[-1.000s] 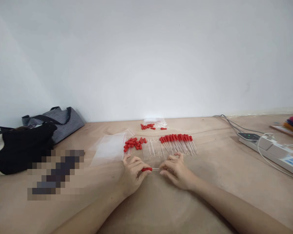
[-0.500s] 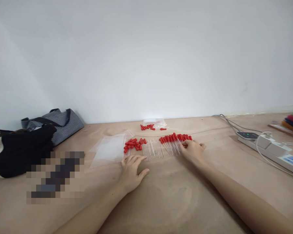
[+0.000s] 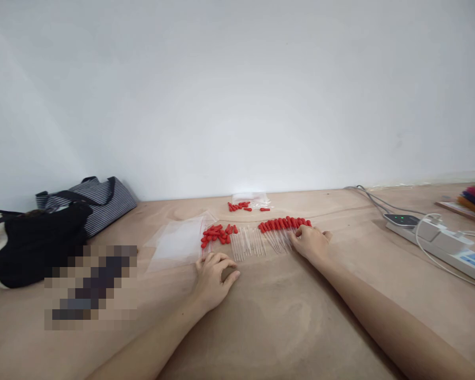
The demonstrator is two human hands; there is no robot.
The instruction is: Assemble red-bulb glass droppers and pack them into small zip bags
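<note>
My left hand rests on the table, fingers bent loosely and thumb apart, holding nothing. Just beyond its fingertips lie a row of thin clear tubes and a loose pile of red rubber bulbs. To the right is a row of droppers, clear tubes with red bulbs on their far ends. My right hand is at the right end of this row, thumb and forefinger closed at a dropper's tube; its fingers partly cover the tubes there.
Clear plastic bags lie left of the bulbs. Farther back are more red bulbs by a small bag. Black and striped bags stand left, beside a blurred-out object. A power strip with cables sits right.
My right hand has shifted slightly left along the dropper row. A bulb that stuck up there now lies more in line with the others. My left hand has barely moved.
</note>
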